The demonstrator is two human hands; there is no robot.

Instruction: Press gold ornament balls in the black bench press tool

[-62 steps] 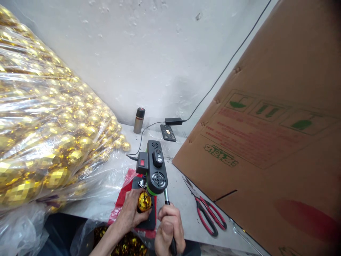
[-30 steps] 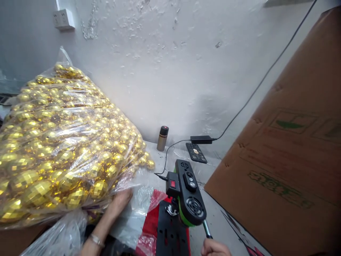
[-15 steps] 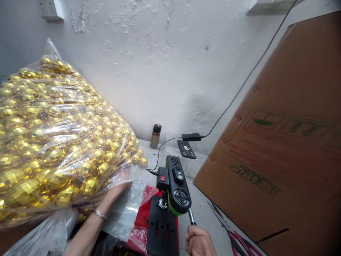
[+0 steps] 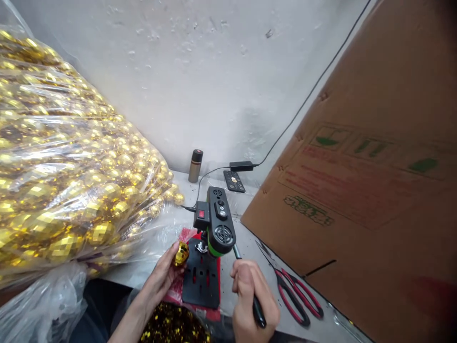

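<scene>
Back from the clear bag [image 4: 96, 157], your left hand [image 4: 163, 274] pinches a gold ball [image 4: 182, 253] just left of the black plate [image 4: 201, 287], while your right hand [image 4: 253, 295] grips the lever [image 4: 259, 315] to the plate's right.

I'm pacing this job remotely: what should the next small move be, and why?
Probably the left hand should ease the gold ball rightward, beneath the device's black head: the ball is held beside the black plate's left edge, while the right hand grips the handle.
</scene>
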